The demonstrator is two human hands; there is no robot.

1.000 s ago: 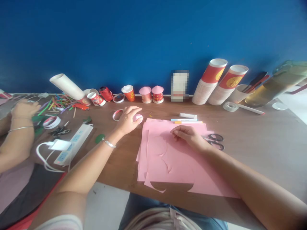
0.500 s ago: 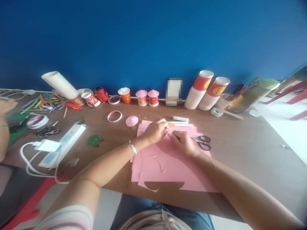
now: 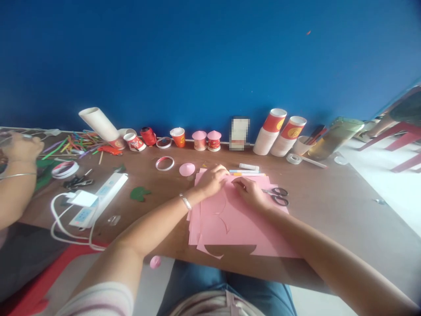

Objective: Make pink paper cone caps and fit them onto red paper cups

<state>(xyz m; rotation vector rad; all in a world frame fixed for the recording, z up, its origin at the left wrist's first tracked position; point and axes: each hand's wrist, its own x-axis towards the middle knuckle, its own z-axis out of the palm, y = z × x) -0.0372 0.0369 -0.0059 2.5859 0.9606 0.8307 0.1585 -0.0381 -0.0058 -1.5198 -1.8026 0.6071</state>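
Observation:
My left hand (image 3: 214, 180) is over the far part of the pink paper sheets (image 3: 237, 232), its fingers curled together. Close to its right, my right hand (image 3: 249, 192) has thumb and fingers pinched. Whatever lies between the fingers of either hand is too small or hidden to make out. Thin curved cuts or strips show on the paper left of centre, and the near edge has a cut-out. Scissors (image 3: 279, 196) with dark handles lie by my right hand. Pens (image 3: 248, 173) and a white glue stick (image 3: 249, 166) lie just beyond the hands.
Pink-topped paper cups (image 3: 214, 140), stacked cups (image 3: 270, 131), tape (image 3: 294, 158) and a bottle (image 3: 338, 138) line the wall. A pink cone (image 3: 187, 169) and power strip (image 3: 100, 197) are left. A pink round piece (image 3: 155, 262) shows below the table edge. Another person's hand (image 3: 21, 149) is far left.
My hands have come slightly apart. The view has shifted left, showing more of the other person's arm. The pink round piece below the table edge shows only now.

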